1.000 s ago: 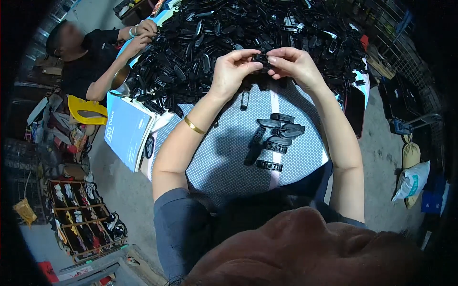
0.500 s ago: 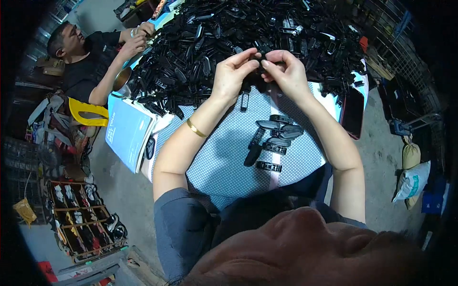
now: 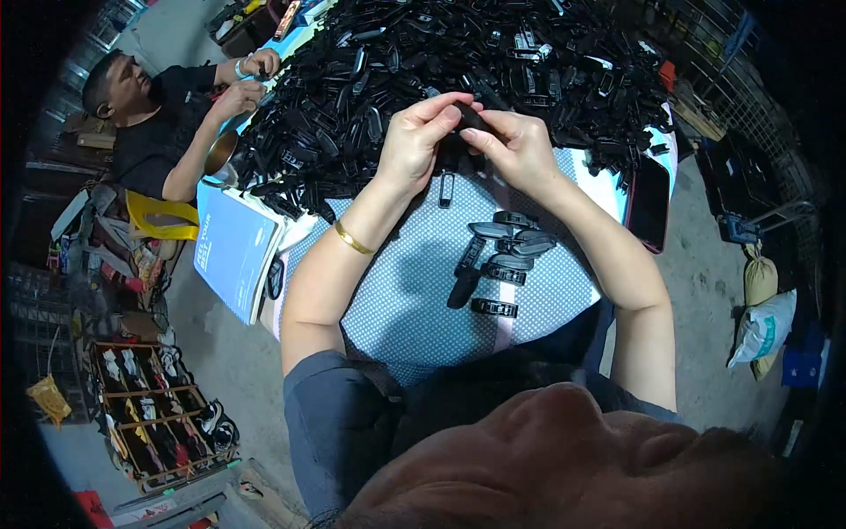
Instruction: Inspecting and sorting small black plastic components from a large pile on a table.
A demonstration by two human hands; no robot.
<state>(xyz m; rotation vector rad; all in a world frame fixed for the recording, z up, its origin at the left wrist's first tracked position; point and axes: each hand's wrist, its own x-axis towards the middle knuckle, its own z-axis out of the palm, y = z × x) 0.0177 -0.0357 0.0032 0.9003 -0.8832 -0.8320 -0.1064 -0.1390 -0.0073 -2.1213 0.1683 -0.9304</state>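
Between my two hands is a small black plastic part (image 3: 470, 117), partly hidden by the fingers. My left hand (image 3: 419, 137) pinches its left end, and my right hand (image 3: 515, 148) grips the other end. Just beyond them rises a large pile of black plastic parts (image 3: 379, 106). On the patterned cloth (image 3: 397, 291) nearer to me lies a small group of black parts (image 3: 507, 251), some oval, some like frames with slots. A single rectangular black frame (image 3: 446, 189) lies by itself below my left hand.
A blue book (image 3: 236, 251) lies at the table's left edge, beside a metal bowl (image 3: 222, 157). At the right edge rests a dark phone (image 3: 649, 204). Across the left side a co-worker (image 3: 145, 123) handles something small. A yellow plastic piece (image 3: 163, 216) is beyond the table's left.
Both hands have shifted slightly left, and the black part between them now shows more of its length. The co-worker's hands have moved a little.
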